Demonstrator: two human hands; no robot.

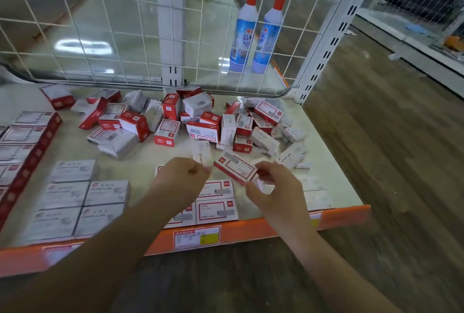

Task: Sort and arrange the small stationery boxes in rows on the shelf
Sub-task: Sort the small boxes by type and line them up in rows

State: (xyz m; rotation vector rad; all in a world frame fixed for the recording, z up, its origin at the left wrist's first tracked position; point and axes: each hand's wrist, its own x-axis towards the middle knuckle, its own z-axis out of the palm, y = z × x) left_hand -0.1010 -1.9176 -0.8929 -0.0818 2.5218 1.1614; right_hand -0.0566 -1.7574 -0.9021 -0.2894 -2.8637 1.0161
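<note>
Mid-sort: right hand (pixel 273 187) pinches a red-white box (pixel 236 168) above the shelf (pixel 326 162) front; left hand (pixel 185 177) clenched, seemingly empty. Next, probably: seat it in the red row (pixel 216 202) at 6 o'clock.

Wood-look floor (pixel 376 162) lies beyond a white wire-mesh panel (pixel 100 23) and slotted upright (pixel 326 48).

Five grey-white boxes (pixel 82 199) are counted in rows near the shelf's (pixel 334 187) front edge, toward its left side. Three red-framed boxes (pixel 216 209) are seen flat at the front middle, others being hidden by the arms. The loose heap (pixel 200 121) at the back edge cannot be counted exactly; several dozen boxes are judged. Two red-capped bottles (pixel 256 33) are counted behind the mesh.
</note>
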